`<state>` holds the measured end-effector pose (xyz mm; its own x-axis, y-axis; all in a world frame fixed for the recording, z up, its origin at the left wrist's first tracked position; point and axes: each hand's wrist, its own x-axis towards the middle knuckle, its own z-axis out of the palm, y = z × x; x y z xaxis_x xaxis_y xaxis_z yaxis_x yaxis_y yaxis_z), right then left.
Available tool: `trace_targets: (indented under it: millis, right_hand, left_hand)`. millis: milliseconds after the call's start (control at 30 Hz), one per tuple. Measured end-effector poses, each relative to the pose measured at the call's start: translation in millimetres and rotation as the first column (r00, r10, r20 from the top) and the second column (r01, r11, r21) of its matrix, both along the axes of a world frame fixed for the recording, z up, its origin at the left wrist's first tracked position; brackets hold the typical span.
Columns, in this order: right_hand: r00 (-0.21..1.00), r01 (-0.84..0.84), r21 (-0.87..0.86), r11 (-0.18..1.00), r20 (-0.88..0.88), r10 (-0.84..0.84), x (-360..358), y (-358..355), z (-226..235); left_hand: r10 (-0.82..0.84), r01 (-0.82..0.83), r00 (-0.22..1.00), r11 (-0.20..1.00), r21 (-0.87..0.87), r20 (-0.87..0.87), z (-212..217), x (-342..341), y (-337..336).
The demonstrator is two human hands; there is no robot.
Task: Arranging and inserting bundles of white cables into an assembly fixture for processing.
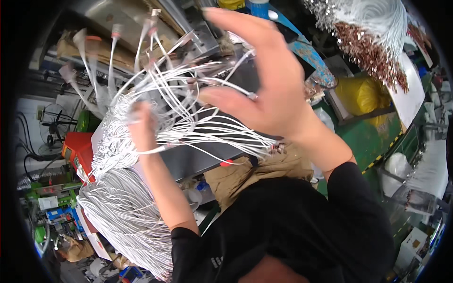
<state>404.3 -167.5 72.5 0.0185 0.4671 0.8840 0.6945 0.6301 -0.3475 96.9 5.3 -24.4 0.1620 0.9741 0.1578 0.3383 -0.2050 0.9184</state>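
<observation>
Loose white cables (207, 123) with small connector ends fan out across a dark work surface (188, 165). Among them at the left is my left hand (143, 123), its fingers smeared by motion, so what they hold does not show. One cable crosses that wrist. Above the right part of the cables hangs my right hand (271, 78), thumb and fingers wide apart, with no object gripped. Several cable ends (115, 33) stick up blurred at the upper left. A dense tangle of white cable (113, 137) lies beside my left hand.
A large bundle of white cables (125, 207) hangs at the lower left, near a red box (78, 151). Another coiled bundle (373, 28) with brown ends is at the upper right, above a yellow bag (363, 94). A fan (56, 123) stands far left.
</observation>
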Motion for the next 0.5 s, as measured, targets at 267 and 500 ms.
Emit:
trace_targets:
  millis: [267, 500]
  right_hand:
    - [0.86, -0.042, -0.475, 0.879, 0.431, 0.274, -74, 4, -47]
    - [0.817, 0.343, -0.775, 0.53, 0.525, 0.239, 10, 43, -74]
  left_hand:
    - [-0.124, 0.566, 0.769, 0.588, 0.578, -0.627, -29, 101, -75]
    - [-0.575, 0.573, 0.663, 0.802, -0.169, -0.48, 16, 67, -45]
